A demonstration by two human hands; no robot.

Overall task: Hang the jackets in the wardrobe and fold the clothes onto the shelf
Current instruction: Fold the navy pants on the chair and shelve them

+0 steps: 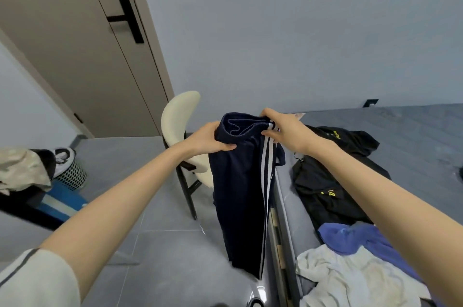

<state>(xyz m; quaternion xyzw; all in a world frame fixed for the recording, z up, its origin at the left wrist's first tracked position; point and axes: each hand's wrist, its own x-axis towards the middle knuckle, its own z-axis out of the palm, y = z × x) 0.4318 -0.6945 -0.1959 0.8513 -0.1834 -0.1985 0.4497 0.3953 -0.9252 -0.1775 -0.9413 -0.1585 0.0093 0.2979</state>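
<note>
Dark navy track pants [240, 196] with white side stripes hang in the air in front of me, legs dangling down toward the floor. My left hand [209, 140] grips the left side of the waistband. My right hand [280, 126] pinches the right side of the waistband at the stripes. On the grey bed [413, 136] to the right lie a black jacket [330, 181] with yellow print, a blue garment [355, 239] and a crumpled white garment [350, 279]. No wardrobe or shelf shows.
A cream chair [180, 121] with black legs stands just behind the pants. A closed beige door [82, 51] is at the left. A perforated basket [71, 174] with clothes, a beige garment [22, 169] and a blue box [60, 204] sit at the left on the grey tiled floor.
</note>
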